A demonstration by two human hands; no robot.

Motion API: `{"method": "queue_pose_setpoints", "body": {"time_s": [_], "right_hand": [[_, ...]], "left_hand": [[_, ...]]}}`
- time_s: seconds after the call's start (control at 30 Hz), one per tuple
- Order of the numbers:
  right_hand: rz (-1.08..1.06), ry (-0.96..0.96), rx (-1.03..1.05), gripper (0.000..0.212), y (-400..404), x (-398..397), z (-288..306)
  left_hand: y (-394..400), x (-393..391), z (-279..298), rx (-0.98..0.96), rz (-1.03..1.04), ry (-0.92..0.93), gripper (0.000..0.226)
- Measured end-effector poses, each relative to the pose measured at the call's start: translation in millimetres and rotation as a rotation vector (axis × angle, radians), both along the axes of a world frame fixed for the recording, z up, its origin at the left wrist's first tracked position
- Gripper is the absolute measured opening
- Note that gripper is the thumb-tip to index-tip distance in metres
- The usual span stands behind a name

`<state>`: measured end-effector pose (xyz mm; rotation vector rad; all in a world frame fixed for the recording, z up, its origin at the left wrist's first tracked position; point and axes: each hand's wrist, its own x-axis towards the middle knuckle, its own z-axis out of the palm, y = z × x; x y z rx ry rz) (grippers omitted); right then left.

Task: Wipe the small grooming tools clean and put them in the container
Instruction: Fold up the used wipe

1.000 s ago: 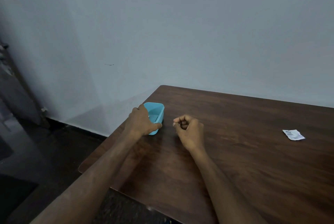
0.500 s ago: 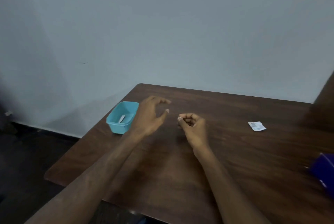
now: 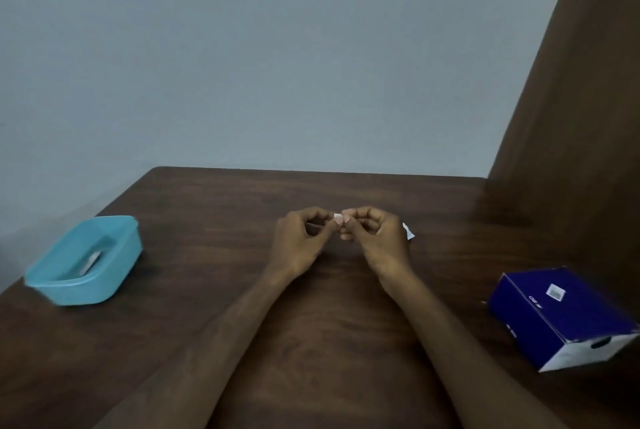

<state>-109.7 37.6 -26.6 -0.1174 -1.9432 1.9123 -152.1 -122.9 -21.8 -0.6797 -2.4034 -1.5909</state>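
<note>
My left hand (image 3: 300, 242) and my right hand (image 3: 378, 241) meet fingertip to fingertip over the middle of the dark wooden table (image 3: 207, 220). Both pinch a small white piece (image 3: 337, 218) between them; what it is I cannot make out. A light blue plastic container (image 3: 86, 290) stands at the table's left edge, well apart from my hands. A small pale flat tool (image 3: 91, 260) lies on its floor. A white packet (image 3: 408, 232) peeks out from behind my right hand.
A dark blue cardboard box (image 3: 561, 314) lies tilted at the right side of the table. A tall brown panel (image 3: 571, 151) rises at the far right. A grey wall runs behind the table's back edge.
My left hand left the blue container and came right to join my right hand on the white piece. The view swung right, bringing the blue box and brown panel into sight.
</note>
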Motion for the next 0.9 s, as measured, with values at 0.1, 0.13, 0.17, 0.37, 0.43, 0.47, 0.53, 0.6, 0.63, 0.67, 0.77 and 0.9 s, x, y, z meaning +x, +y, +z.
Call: {"method": "queue_pose_setpoints", "body": {"time_s": [0.1, 0.13, 0.17, 0.37, 0.43, 0.47, 0.53, 0.6, 0.63, 0.67, 0.77, 0.9], "right_hand": [[0.066, -0.022, -0.114, 0.013, 6, -3, -2], [0.074, -0.028, -0.119, 0.017, 9, -4, -6], [0.073, -0.021, -0.112, 0.020, 9, -5, -7], [0.046, 0.000, -0.135, 0.012, 1, -4, -5], [0.050, -0.012, -0.195, 0.008, 3, -4, -3], [0.057, -0.018, -0.231, 0.007, 3, -4, -2], [0.081, -0.043, -0.314, 0.004, 2, -3, 0], [0.100, -0.072, -0.383, 0.005, 1, -2, 2], [0.104, -0.078, -0.399, 0.006, 1, -2, 2], [0.107, -0.082, -0.405, 0.006, 1, -2, 2], [0.096, -0.069, -0.333, 0.006, 1, -2, -1], [-0.020, -0.036, -0.148, 0.018, 6, -6, -6]], "left_hand": [[4, -11, -6, 0.064, 0.020, 0.005, 0.012], [6, -15, -9, 0.088, 0.026, -0.004, 0.011], [6, -18, -13, 0.122, 0.031, -0.018, 0.010], [4, -17, -16, 0.284, -0.024, -0.106, 0.008], [5, -16, -14, 0.304, -0.040, -0.123, 0.007], [4, -16, -14, 0.308, -0.043, -0.126, 0.007], [3, -15, -14, 0.296, -0.043, -0.127, 0.008], [3, -14, -13, 0.287, -0.051, -0.130, 0.009], [3, -14, -13, 0.283, -0.057, -0.133, 0.009], [3, -14, -13, 0.271, -0.059, -0.132, 0.008], [4, -13, -14, 0.203, -0.054, -0.098, 0.011], [6, -11, -13, 0.137, -0.038, -0.060, 0.017]]}}
